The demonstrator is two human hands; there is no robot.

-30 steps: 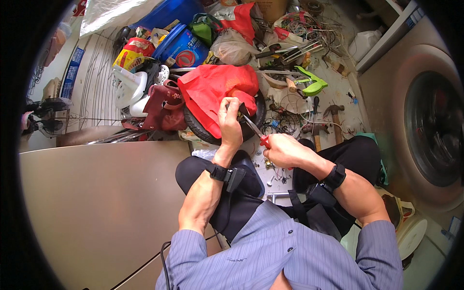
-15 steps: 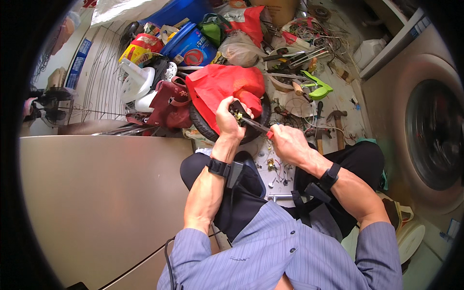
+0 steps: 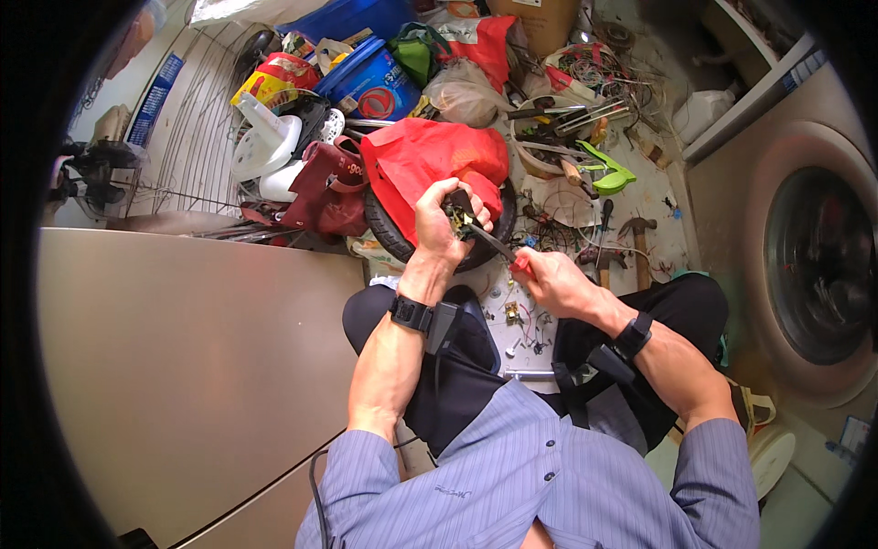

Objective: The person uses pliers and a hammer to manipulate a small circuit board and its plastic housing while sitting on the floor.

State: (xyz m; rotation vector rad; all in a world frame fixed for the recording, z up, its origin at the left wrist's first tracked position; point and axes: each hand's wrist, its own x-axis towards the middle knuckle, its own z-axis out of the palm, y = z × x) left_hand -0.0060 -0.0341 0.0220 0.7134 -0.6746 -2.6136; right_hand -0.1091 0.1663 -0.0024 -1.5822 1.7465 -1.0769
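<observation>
My left hand [image 3: 437, 225] is closed around a small black device [image 3: 463, 203] with yellowish and metallic parts showing inside; its exact kind is unclear. My right hand [image 3: 560, 280] grips a red-handled tool with a long grey metal blade [image 3: 495, 243]. The blade slants up and left, and its end meets the device beside my left fingers; the very tip is hidden there. Both hands are held over my lap, in front of a red cloth bag [image 3: 430, 169] lying on a black tyre [image 3: 389, 229].
Small electronic parts [image 3: 513, 314] and screws lie between my knees. Hammers [image 3: 640, 245], wires and a light-green hand tool [image 3: 611, 174] are on the right. Ahead stand a blue bucket [image 3: 370, 82] and a maroon bag [image 3: 320, 197]. A washing machine [image 3: 777, 265] borders the right, a beige panel [image 3: 183, 339] the left.
The view has shifted slightly, so the surroundings sit a little differently. My right hand and the red-handled tool have moved slightly down and right; the blade still meets the device in my left hand.
</observation>
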